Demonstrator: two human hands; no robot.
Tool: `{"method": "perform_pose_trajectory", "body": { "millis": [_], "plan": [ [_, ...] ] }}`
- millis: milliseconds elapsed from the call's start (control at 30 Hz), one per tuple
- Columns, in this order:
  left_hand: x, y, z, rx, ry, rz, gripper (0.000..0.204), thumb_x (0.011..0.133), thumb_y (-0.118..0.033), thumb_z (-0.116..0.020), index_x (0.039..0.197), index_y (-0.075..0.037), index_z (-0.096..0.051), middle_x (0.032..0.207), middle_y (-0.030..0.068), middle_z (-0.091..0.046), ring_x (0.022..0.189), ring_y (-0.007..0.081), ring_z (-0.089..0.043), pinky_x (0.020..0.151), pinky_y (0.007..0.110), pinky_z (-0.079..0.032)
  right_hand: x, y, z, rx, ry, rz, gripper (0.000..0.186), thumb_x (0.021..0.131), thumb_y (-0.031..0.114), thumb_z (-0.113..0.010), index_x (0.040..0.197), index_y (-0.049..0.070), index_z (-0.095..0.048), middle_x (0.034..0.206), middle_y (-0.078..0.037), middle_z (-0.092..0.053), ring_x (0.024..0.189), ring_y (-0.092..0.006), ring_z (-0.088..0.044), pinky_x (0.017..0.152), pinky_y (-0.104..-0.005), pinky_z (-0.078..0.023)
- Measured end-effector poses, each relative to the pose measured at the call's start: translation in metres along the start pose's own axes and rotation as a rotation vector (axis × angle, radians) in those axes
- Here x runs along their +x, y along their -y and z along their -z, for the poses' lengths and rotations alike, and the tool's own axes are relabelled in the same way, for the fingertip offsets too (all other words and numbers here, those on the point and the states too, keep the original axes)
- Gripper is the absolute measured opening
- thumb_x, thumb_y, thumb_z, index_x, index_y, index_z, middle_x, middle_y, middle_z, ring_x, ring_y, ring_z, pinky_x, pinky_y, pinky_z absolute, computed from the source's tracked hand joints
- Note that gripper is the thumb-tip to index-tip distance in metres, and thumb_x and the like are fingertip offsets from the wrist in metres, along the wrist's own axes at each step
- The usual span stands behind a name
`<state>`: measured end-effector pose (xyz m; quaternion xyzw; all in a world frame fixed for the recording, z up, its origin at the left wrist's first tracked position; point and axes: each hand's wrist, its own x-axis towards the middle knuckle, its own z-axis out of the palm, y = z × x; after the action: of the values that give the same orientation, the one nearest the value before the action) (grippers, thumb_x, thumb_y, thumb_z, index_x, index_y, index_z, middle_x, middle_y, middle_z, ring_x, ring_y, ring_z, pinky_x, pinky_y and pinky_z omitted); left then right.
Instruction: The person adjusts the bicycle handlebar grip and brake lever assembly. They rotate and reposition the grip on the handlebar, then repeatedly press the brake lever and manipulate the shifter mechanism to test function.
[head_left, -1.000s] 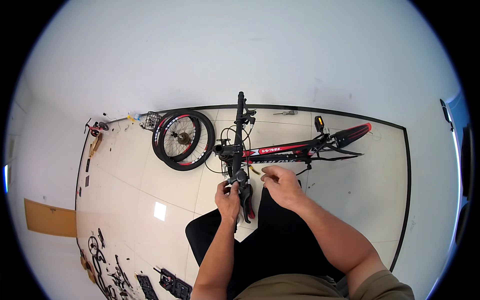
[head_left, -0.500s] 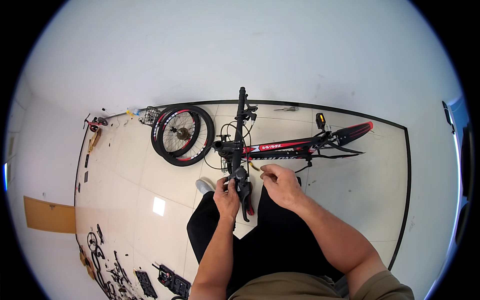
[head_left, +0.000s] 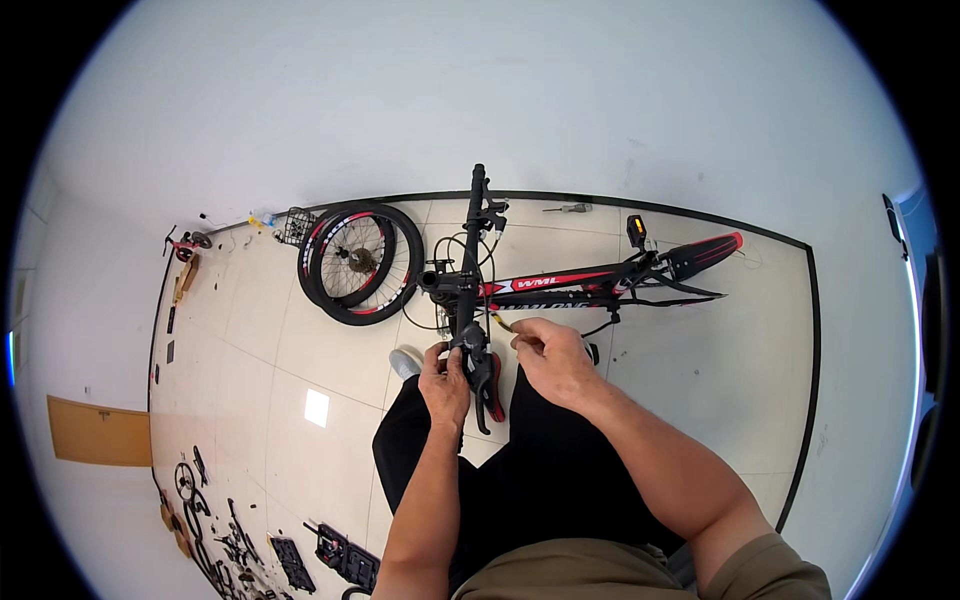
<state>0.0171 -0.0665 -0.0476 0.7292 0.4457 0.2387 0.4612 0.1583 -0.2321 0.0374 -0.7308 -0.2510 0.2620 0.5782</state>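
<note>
A bicycle handlebar with black grips stands upright in the picture, joined to a black and red bicycle frame without wheels. My left hand is closed around the near part of the bar, beside the black shifter and the brake lever. Right of the bar, my right hand has its fingers bent and pinched together. A small yellow and black piece lies just off its fingertips; whether the fingers hold it I cannot make out. Thin cables loop around the stem.
Two bicycle wheels lean together at the left, by a wire basket. A screwdriver-like tool lies near the wall. A pedal sticks up from the frame. Toolboxes and loose parts cover the floor at lower left.
The bicycle appears slightly higher and further left in the view. My right hand has shifted a little left, closer to the handlebar. My left hand keeps its hold.
</note>
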Motion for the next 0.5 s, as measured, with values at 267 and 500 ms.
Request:
{"method": "perform_pose_trajectory", "body": {
  "millis": [267, 500],
  "plan": [
    [-0.0021, -0.0057, -0.0006, -0.003, -0.002, -0.015, 0.028, 0.106, -0.018, -0.064, 0.128, -0.001, -0.060, 0.079, 0.0049, -0.066, 0.062, 0.0081, -0.052, 0.054, 0.027, -0.041, -0.0019, 0.0041, 0.0031, -0.054, 0.027, 0.002, 0.027, 0.097, 0.006, -0.062, 0.120, -0.004, -0.069, 0.101, -0.019, -0.078, 0.092, -0.0247, -0.076, 0.085, -0.0342, -0.058],
    [-0.0011, -0.0038, 0.0016, 0.026, 0.005, -0.017, 0.029, 0.106, -0.017, -0.065, 0.129, -0.001, -0.060, 0.081, 0.0068, -0.069, 0.066, 0.0092, -0.056, 0.058, 0.028, -0.045, -0.0022, 0.0015, -0.0010, -0.093, 0.049, 0.019, 0.027, 0.097, 0.006, -0.062, 0.122, -0.004, -0.069, 0.100, -0.019, -0.078, 0.092, -0.0248, -0.076, 0.085, -0.0344, -0.058]
  ]
}}
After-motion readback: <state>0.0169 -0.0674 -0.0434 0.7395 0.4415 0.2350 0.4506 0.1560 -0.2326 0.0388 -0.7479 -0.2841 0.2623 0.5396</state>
